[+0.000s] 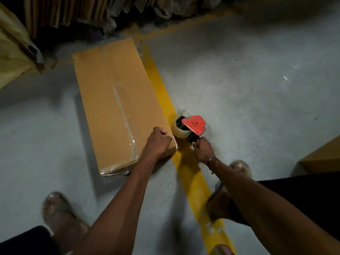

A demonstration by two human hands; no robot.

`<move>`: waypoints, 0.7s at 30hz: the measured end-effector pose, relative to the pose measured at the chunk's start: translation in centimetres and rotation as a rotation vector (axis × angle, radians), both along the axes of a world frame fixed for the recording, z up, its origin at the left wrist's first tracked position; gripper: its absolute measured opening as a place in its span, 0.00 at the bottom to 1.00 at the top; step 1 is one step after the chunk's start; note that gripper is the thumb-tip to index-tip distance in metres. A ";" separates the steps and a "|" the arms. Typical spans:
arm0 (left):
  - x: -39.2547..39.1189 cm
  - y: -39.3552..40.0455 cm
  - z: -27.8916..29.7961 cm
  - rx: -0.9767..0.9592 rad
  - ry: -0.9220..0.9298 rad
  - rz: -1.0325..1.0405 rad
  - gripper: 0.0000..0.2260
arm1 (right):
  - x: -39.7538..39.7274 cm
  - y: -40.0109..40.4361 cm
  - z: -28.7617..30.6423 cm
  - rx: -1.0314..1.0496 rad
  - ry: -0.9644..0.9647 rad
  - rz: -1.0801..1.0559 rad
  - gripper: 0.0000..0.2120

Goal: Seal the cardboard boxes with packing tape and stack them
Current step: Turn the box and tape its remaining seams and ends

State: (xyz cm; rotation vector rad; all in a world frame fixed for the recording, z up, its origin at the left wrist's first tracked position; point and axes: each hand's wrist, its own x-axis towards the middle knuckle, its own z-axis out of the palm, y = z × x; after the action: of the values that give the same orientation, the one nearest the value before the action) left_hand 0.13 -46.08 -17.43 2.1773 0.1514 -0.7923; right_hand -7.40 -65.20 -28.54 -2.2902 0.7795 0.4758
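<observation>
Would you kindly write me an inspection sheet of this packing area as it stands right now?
Surface: grey concrete floor with a yellow line.
Job's things: box lying on the floor, clear tape along its top seam and near end; red tape gun beside its near right corner.
Clutter: second box, partly seen at right edge.
Grippers: left hand curled, resting on the box's near right corner; right hand grips the tape gun's handle.
Cables: nothing seen.
Surroundings: flattened cardboard and plastic wrap stacked behind.
</observation>
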 end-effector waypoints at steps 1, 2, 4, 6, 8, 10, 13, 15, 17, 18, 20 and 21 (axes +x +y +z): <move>0.0 0.1 -0.2 -0.010 0.006 0.002 0.11 | -0.1 -0.1 -0.4 0.030 -0.005 -0.018 0.13; 0.0 0.1 -0.4 -0.021 0.011 0.009 0.10 | -0.2 -0.2 -0.8 0.064 -0.001 -0.032 0.12; 0.0 0.1 -0.6 -0.036 0.011 0.021 0.09 | -0.4 -0.4 -1.4 0.117 0.021 -0.036 0.12; 0.1 0.1 -0.8 -0.032 0.003 0.032 0.09 | -0.5 -0.6 -1.3 0.147 0.047 -0.024 0.07; 0.1 0.0 -0.7 -0.015 0.001 0.036 0.09 | -0.7 -0.8 -0.9 0.162 0.052 -0.033 0.06; 0.1 -0.1 -0.5 -0.009 0.006 0.038 0.09 | -0.8 -0.8 -0.3 0.185 0.015 -0.112 0.16; 0.2 -0.1 -0.3 -0.006 0.013 0.043 0.09 | -0.8 0.6 1.9 0.238 -0.179 -0.331 0.23; 0.1 -0.1 -0.1 -0.013 0.017 0.045 0.09 | -0.5 2.2 3.1 0.376 -0.304 -0.490 0.24; 0.1 -0.2 0.1 -0.012 0.023 0.049 0.09 | 0.3 4.4 4.1 0.648 -0.272 -0.612 0.27; 0.1 -0.2 0.1 -0.009 0.023 0.051 0.09 | 0.5 5.6 4.7 0.775 -0.222 -0.623 0.26; 0.1 -0.2 0.4 -0.001 0.021 0.054 0.09 | 0.4 7.7 5.7 0.968 -0.170 -0.614 0.12; 0.1 -0.2 0.5 -0.002 0.022 0.054 0.09 | 0.2 8.4 5.7 1.035 -0.164 -0.654 0.08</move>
State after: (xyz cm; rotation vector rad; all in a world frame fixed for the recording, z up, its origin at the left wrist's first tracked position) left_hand 0.19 -46.33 -16.89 2.1540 0.2201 -0.7860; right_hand -7.19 -56.83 -22.83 -1.0311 0.8620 0.2690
